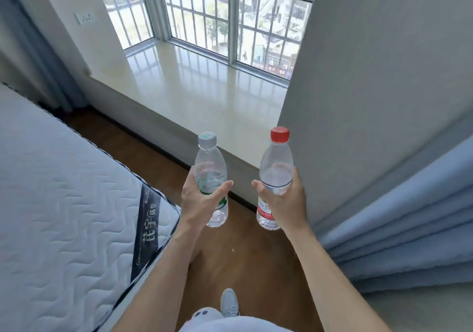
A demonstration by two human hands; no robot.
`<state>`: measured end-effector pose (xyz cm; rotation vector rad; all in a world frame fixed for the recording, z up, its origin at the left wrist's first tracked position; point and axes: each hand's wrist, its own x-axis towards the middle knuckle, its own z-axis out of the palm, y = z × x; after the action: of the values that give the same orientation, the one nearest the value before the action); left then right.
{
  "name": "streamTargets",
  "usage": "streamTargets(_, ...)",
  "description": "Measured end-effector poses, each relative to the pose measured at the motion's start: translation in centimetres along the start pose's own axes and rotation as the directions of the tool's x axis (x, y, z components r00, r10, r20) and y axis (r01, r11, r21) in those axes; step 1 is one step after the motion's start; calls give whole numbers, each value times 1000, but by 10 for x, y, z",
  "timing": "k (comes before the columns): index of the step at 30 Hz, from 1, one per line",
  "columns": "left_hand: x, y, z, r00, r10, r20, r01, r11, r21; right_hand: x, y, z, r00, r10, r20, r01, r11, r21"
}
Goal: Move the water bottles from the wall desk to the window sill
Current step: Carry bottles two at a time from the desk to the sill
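Note:
My left hand (198, 198) grips a clear water bottle with a pale green cap and green label (210, 168), held upright. A second clear bottle with a red cap and red-and-white label (277, 163) stands upright in the grip of my right hand (284, 198). Both bottles hang in the air over the wooden floor, just short of the front edge of the cream window sill (204, 96). The sill's surface is bare and glossy. The wall desk is out of view.
A quilted white mattress (64, 203) fills the left side. Blue curtains (409, 229) hang at the right beside a grey wall (384, 63). A barred window (204, 12) backs the sill. A narrow strip of wooden floor (243, 255) runs between mattress and curtain.

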<state>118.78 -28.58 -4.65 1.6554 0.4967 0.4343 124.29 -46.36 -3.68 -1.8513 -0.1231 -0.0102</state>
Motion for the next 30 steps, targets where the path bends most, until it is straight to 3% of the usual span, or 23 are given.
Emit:
streamTargets(16,176,-5,-27,975,-7,-222,29,995,95,184,-11,138,970,-41,241,33,999,38)
streamTargets(30,375,2,-43,845,-30,-534,108,987,115,400,-54,281,830,-135,541,96,990,100)
